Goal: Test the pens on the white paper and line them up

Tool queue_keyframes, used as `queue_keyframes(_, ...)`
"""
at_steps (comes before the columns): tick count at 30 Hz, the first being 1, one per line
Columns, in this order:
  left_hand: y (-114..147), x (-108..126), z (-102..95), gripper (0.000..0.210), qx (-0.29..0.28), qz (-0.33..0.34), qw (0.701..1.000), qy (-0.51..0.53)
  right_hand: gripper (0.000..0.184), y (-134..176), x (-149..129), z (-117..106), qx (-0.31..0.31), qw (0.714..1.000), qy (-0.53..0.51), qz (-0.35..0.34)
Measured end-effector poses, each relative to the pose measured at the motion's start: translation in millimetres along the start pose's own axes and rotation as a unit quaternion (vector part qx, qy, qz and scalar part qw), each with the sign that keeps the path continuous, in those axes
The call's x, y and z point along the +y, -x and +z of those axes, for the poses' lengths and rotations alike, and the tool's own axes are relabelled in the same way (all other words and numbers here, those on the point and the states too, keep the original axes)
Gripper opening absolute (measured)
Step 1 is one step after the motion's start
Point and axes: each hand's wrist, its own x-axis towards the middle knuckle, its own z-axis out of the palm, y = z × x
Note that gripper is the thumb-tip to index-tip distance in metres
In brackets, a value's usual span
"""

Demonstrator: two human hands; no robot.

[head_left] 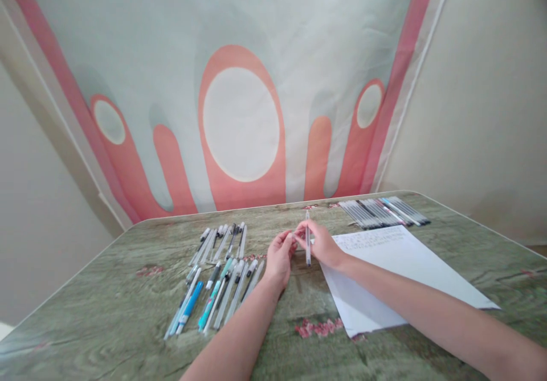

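Above the middle of the table, my right hand (325, 245) grips a clear-barrelled pen (307, 244), which stands nearly upright in the view. Close beside it, my left hand (280, 255) has its thumb and fingers pinched together. The fingertips of both hands almost meet; whatever the left one pinches is too small to make out. Under my right wrist lies a white sheet of paper (397, 273) with lines of handwriting along its top. To the left of my left hand are a lower group of pens (220, 293) and a farther group of pens (220, 243), several with caps.
A tight row of pens and refills (384, 212) lies at the far right, beyond the paper. The wood-patterned table (106, 290) carries printed pink flowers. A hanging cloth (171, 56) with pink shapes rises behind the table's back edge.
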Motion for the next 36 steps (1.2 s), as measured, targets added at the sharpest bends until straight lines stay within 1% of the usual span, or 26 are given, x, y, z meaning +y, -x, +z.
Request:
queue_keyframes(3, 5, 2, 2.2, 0.025, -0.065, -0.001, 0.997, -0.028, 0.013, 11, -5, -2, 0.047, 0.998, 0.028, -0.020)
queue_keyframes(5, 7, 3, 3.3, 0.025, -0.086, 0.006, 0.996, -0.040, 0.011, 14, -4, -1, 0.060, 0.997, 0.037, -0.033)
queue_keyframes(7, 7, 2, 3.7, 0.026, -0.091, 0.008, 0.995, -0.048, 0.011, 14, -1, 1, 0.066, 0.996, 0.042, -0.046)
queue_keyframes(9, 5, 1, 2.9, 0.026, -0.072, 0.005, 0.996, -0.044, 0.015, 16, 0, 2, 0.067, 0.996, 0.033, -0.055)
queue_keyframes(12, 1, -1, -0.8, 0.025, -0.004, -0.012, 1.000, 0.010, 0.026, 19, -2, 1, 0.054, 0.996, 0.004, -0.067)
queue_keyframes(14, -2, 0, -3.9, 0.022, 0.039, -0.028, 0.997, 0.060, 0.029, 21, -5, -2, 0.039, 0.995, 0.000, -0.093)
queue_keyframes(16, -4, 1, -6.3, 0.019, 0.058, -0.043, 0.993, 0.094, 0.028, 23, -8, -6, 0.023, 0.992, 0.013, -0.126)
queue_keyframes(19, -5, 3, -7.4, 0.016, 0.064, -0.051, 0.990, 0.113, 0.024, 25, -11, -9, 0.000, 0.988, 0.030, -0.149)
queue_keyframes(27, -5, 2, -5.6, 0.016, 0.049, -0.057, 0.992, 0.102, 0.006, 24, -10, -2, 0.025, 0.993, 0.042, -0.105)
queue_keyframes(31, -5, 3, -5.6, 0.018, 0.036, -0.059, 0.993, 0.098, 0.004, 24, -7, -1, 0.026, 0.993, 0.047, -0.102)
queue_keyframes(36, -3, 4, -4.3, 0.021, 0.036, -0.063, 0.993, 0.095, 0.002, 24, -7, -1, 0.034, 0.992, 0.054, -0.104)
